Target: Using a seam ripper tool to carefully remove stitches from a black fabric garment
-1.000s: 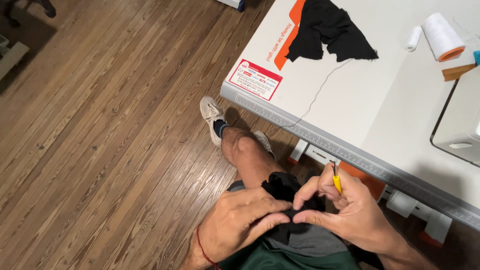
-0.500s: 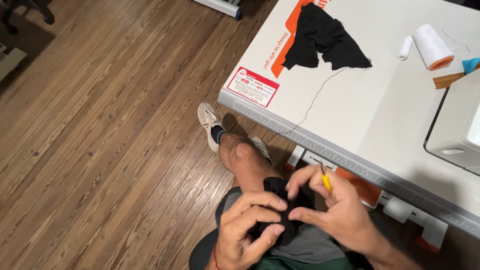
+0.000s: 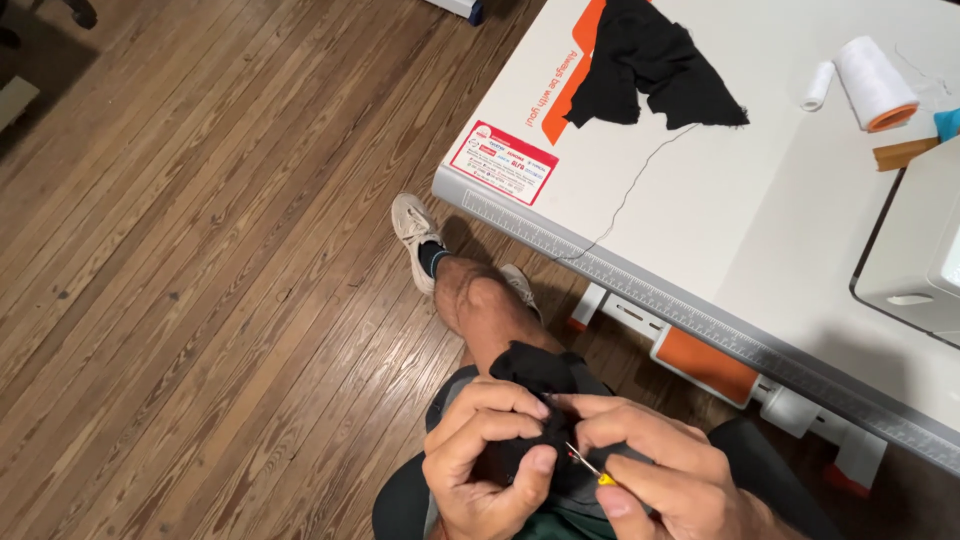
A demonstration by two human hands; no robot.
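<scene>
head view, seated at a white table (image 3: pixel 700 240) over a wooden floor (image 3: pixel 200 250). left hand (image 3: pixel 485 460) closed around a small black fabric piece (image 3: pixel 540 372) held on the lap, thumb and fingers pinching it from both sides. right hand (image 3: pixel 655 475) clamped on a yellow-handled seam ripper (image 3: pixel 590 470), its thin metal tip laid against the cloth between the two thumbs.

compared with a second ago: tool swung down from pointing upward beside the fingers to lying level at the fabric; hands drawn closer to the camera (view also tilted, table now further right). judged as a shift from positioning the cloth to picking at its stitching.

counted: two hands, one seam ripper, two black fabric pieces (second, larger black cloth (image 3: pixel 650 65) lying on the table, well apart), one large white thread cone (image 3: pixel 875 80), one small white spool (image 3: pixel 817 87) just beside it, one loose grey thread (image 3: pixel 625 205) trailing to the ruler-marked table edge, one sewing machine base (image 3: pixel 915 260) at right, one shoe (image 3: pixel 412 228) clearly seen.
</scene>
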